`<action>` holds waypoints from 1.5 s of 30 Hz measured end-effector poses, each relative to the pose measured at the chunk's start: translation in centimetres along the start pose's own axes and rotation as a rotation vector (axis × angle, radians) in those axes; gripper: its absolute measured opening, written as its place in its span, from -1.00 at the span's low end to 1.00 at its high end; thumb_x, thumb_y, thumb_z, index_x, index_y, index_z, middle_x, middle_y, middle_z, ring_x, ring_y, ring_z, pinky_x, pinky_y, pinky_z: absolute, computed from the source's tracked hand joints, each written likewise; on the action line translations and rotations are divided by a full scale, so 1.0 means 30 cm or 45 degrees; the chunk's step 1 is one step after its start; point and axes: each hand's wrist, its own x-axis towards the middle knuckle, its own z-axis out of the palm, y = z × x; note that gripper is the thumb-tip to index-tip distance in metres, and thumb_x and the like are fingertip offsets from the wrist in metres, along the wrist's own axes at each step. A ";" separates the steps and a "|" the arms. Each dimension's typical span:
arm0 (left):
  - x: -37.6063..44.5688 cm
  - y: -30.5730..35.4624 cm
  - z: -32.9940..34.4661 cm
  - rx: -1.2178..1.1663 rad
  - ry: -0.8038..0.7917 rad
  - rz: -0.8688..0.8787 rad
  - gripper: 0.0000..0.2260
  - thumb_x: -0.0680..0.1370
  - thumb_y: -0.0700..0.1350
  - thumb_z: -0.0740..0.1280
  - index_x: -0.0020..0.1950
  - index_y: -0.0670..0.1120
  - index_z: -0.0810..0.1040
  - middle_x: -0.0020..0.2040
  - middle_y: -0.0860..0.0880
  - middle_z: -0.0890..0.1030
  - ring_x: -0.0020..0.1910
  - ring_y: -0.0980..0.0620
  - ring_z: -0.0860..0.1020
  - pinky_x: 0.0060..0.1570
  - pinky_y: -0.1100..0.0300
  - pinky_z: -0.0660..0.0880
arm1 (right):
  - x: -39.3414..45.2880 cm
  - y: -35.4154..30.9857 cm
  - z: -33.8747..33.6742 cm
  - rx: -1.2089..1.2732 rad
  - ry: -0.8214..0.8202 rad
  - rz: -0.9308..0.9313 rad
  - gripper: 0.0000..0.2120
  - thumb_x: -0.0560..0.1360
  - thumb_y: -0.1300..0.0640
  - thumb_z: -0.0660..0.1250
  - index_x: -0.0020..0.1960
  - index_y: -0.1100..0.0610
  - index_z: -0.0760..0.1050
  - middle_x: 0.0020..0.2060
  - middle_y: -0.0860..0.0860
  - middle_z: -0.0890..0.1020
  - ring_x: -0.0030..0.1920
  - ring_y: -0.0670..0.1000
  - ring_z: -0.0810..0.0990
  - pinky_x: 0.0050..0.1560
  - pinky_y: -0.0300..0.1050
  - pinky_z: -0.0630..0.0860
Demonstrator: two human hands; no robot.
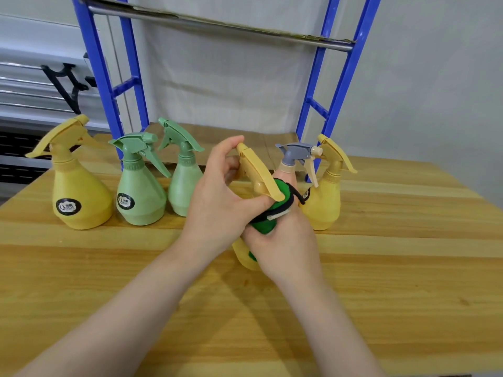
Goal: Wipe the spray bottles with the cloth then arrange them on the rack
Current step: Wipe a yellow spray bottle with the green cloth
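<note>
My left hand [217, 197] grips the trigger head of a yellow spray bottle [257, 172] held above the wooden table [381, 281]. My right hand [283, 240] presses a green cloth [269, 216] with black edging against that bottle's neck and body, hiding most of the body. Along the table's back stand a yellow bottle [77, 186] at far left, two green bottles [138, 189] [183, 180], a peach bottle with a grey head [295, 156] and another yellow bottle [325, 197] at right. The blue rack [340, 85] rises behind them.
The rack's lower shelf [245, 142] is lined with brown cardboard just behind the bottles. A metal bar [217, 25] crosses the rack's top. A grey wall panel with a black bracket [65, 83] is at far left. The table's near half is bare wood.
</note>
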 end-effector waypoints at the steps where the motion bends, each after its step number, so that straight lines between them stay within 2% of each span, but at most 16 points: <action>1: 0.006 -0.001 -0.001 -0.005 0.017 -0.003 -0.20 0.18 0.03 0.54 0.37 0.17 0.31 0.18 0.03 0.57 0.24 0.09 0.52 0.31 0.08 0.43 | -0.007 0.009 0.003 -0.006 -0.015 0.003 -0.47 0.30 0.00 0.42 0.14 -0.20 0.21 -0.11 -0.06 0.57 -0.11 0.09 0.58 -0.27 0.05 0.57; 4: 0.022 -0.006 -0.004 -0.007 0.090 -0.019 -0.20 0.18 0.06 0.56 0.37 0.13 0.33 0.16 0.04 0.59 0.20 0.12 0.54 0.29 0.09 0.45 | -0.036 0.045 0.020 -0.078 -0.038 0.056 -0.36 0.24 -0.14 0.42 0.25 -0.10 0.26 -0.01 -0.08 0.52 0.02 0.05 0.56 -0.18 0.05 0.58; 9: 0.038 -0.025 -0.012 -0.075 0.188 -0.107 -0.22 0.23 -0.13 0.64 0.35 0.08 0.36 0.13 0.01 0.60 0.17 0.11 0.55 0.27 0.07 0.47 | -0.081 0.087 0.025 -0.141 -0.107 0.088 -0.25 0.21 -0.29 0.38 0.32 0.00 0.38 0.09 -0.10 0.51 0.14 -0.03 0.51 0.03 -0.03 0.55; 13: 0.066 -0.028 -0.026 -0.169 0.209 -0.237 -0.16 0.12 0.09 0.62 0.34 0.15 0.35 0.14 0.03 0.60 0.15 0.11 0.58 0.22 0.04 0.52 | -0.108 0.107 0.024 -0.130 -0.225 0.082 -0.18 0.24 -0.33 0.37 0.40 0.01 0.35 0.15 -0.11 0.50 0.20 -0.06 0.48 0.13 -0.07 0.53; 15: 0.070 -0.029 -0.023 -0.183 0.188 -0.279 -0.19 0.19 0.02 0.64 0.36 0.13 0.34 0.13 0.05 0.60 0.13 0.13 0.58 0.20 0.01 0.53 | -0.117 0.110 0.027 -0.122 -0.202 0.091 -0.20 0.25 -0.31 0.38 0.39 0.03 0.35 0.13 -0.10 0.50 0.18 -0.05 0.49 0.12 -0.07 0.53; 19: 0.061 -0.017 0.001 -0.145 0.210 -0.249 -0.24 0.28 -0.13 0.62 0.37 0.10 0.32 0.14 0.07 0.57 0.16 0.15 0.54 0.25 0.10 0.49 | -0.105 0.109 0.052 -0.265 -0.124 0.087 -0.18 0.25 -0.36 0.32 0.36 0.11 0.36 0.11 -0.04 0.50 0.16 0.02 0.47 0.11 -0.06 0.51; 22: 0.060 -0.017 0.012 -0.076 0.221 -0.173 -0.24 0.26 -0.10 0.63 0.33 0.13 0.30 0.15 0.04 0.56 0.19 0.10 0.53 0.26 0.11 0.48 | -0.085 0.098 0.064 -0.382 -0.064 0.052 -0.15 0.24 -0.39 0.26 0.32 0.17 0.39 0.09 0.01 0.51 0.13 0.06 0.47 0.12 -0.09 0.48; 25: 0.041 -0.022 0.028 0.015 0.186 -0.145 -0.22 0.25 -0.06 0.62 0.35 0.08 0.27 0.12 0.06 0.54 0.15 0.09 0.53 0.22 0.11 0.48 | -0.043 0.084 0.055 -0.444 -0.017 0.008 -0.20 0.27 -0.33 0.23 0.32 0.18 0.37 0.07 0.06 0.53 0.10 0.09 0.49 0.08 -0.11 0.48; 28: 0.012 -0.021 0.047 0.102 0.147 -0.086 -0.25 0.26 -0.06 0.60 0.30 0.05 0.23 -0.02 0.13 0.51 -0.03 0.25 0.50 0.04 0.22 0.50 | 0.018 0.090 0.045 -0.418 0.031 -0.012 -0.33 0.32 -0.19 0.30 0.32 0.13 0.33 0.06 0.07 0.56 0.10 0.16 0.54 -0.02 -0.01 0.53; 31: 0.007 -0.023 0.042 0.197 0.097 -0.045 -0.28 0.26 -0.01 0.61 0.25 0.05 0.24 -0.16 0.15 0.44 -0.21 0.32 0.43 -0.17 0.30 0.42 | 0.053 0.101 0.022 -0.378 0.046 0.037 -0.47 0.33 -0.19 0.26 0.22 0.04 0.42 -0.07 -0.02 0.58 -0.05 0.05 0.56 -0.21 -0.11 0.45; 33: 0.014 -0.027 0.022 0.211 -0.014 -0.064 -0.36 0.28 0.03 0.59 0.20 0.08 0.28 -0.16 0.09 0.51 -0.23 0.27 0.45 -0.15 0.23 0.47 | 0.063 0.112 -0.001 -0.341 0.004 0.068 -0.53 0.32 -0.23 0.22 0.13 -0.02 0.48 -0.11 -0.07 0.58 -0.11 -0.01 0.56 -0.28 -0.15 0.39; 35: 0.031 -0.027 -0.007 0.129 -0.167 -0.100 -0.53 0.37 -0.03 0.56 0.14 0.07 0.37 -0.12 0.01 0.61 -0.20 0.16 0.53 -0.12 0.14 0.53 | 0.070 0.122 -0.026 -0.335 -0.049 0.065 -0.52 0.27 -0.28 0.15 0.02 -0.02 0.52 -0.17 -0.07 0.59 -0.17 -0.02 0.57 -0.32 -0.17 0.36; 37: 0.057 -0.014 -0.040 -0.007 -0.295 -0.139 -0.77 0.47 -0.14 0.48 0.05 0.02 0.51 -0.14 0.00 0.65 -0.19 0.14 0.57 -0.15 0.20 0.51 | 0.074 0.125 -0.043 -0.347 -0.071 0.053 -0.53 0.26 -0.30 0.15 -0.03 -0.02 0.54 -0.21 -0.07 0.59 -0.20 -0.02 0.55 -0.33 -0.17 0.36; 39: 0.076 0.003 -0.066 -0.060 -0.376 -0.160 -0.93 0.50 -0.18 0.43 -0.04 -0.06 0.58 -0.22 0.00 0.64 -0.24 0.09 0.55 -0.20 0.21 0.46 | 0.073 0.119 -0.050 -0.384 -0.064 0.038 -0.54 0.27 -0.30 0.18 -0.03 -0.03 0.54 -0.20 -0.10 0.58 -0.22 -0.05 0.53 -0.34 -0.18 0.36; 42: 0.076 0.020 -0.065 -0.103 -0.356 -0.160 -0.94 0.51 -0.16 0.42 -0.12 -0.11 0.57 -0.30 -0.02 0.64 -0.32 -0.01 0.50 -0.25 0.10 0.42 | 0.073 0.107 -0.045 -0.472 0.007 0.068 -0.58 0.33 -0.28 0.24 0.04 -0.04 0.50 -0.16 -0.13 0.57 -0.19 -0.06 0.49 -0.31 -0.18 0.34; 45: 0.064 0.014 -0.051 -0.139 -0.246 -0.164 -0.93 0.50 -0.16 0.43 -0.15 -0.08 0.58 -0.30 -0.02 0.66 -0.34 0.06 0.57 -0.29 0.18 0.43 | 0.056 0.100 -0.030 -0.557 0.070 0.094 -0.52 0.36 -0.28 0.30 0.12 0.03 0.43 -0.09 -0.07 0.58 -0.08 0.02 0.56 -0.25 -0.13 0.43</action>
